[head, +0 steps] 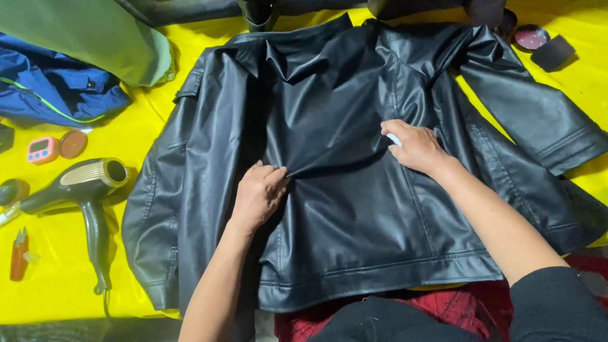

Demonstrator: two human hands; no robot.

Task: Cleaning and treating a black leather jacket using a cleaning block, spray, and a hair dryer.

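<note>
On yellow table, black leather jacket lies back-up, sleeves out. Left hand pinches fold mid-back; right hand closed on same ridge plus small white thing. Looks like pinch-and-inspect step. Next probably needs steady tension. Hair dryer off left.

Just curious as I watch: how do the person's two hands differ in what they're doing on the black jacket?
The left hand is bunched into a fist, pinching a fold of the black leather jacket; the right hand lies flatter, fingers spread on the material. The right hand also holds a small white object, too hidden to identify; the left hand holds only fabric. The left hand sits nearer the hem, the right hand higher up. Both press on the jacket's back panel.
</note>
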